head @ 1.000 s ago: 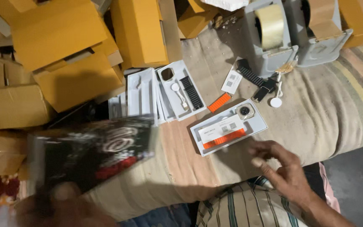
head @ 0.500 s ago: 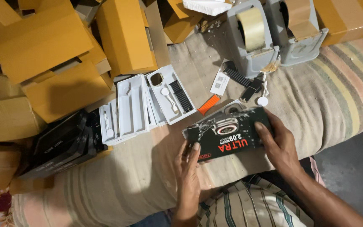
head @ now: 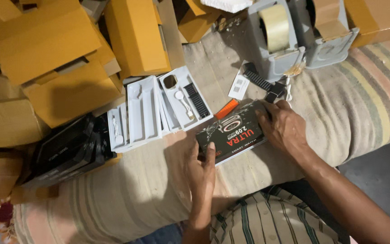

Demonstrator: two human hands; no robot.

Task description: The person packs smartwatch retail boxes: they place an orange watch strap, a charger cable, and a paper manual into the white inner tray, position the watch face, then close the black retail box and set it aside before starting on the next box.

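- Both hands, left hand (head: 202,168) and right hand (head: 284,128), pinch the black box lid (head: 232,132) at its ends, low over the striped cloth (head: 366,90).
- Come down crooked and it'd probably jam on the orange strap (head: 226,109) poking out.

Left hand (head: 200,168) and right hand (head: 284,128) grip opposite ends of a black box lid (head: 233,131) on a striped cloth (head: 353,99).

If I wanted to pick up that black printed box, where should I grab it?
Probably by its two short ends, coming from above. The black box lies flat on the striped cloth, and the left hand and right hand hold opposite ends that way, leaving the long sides free.
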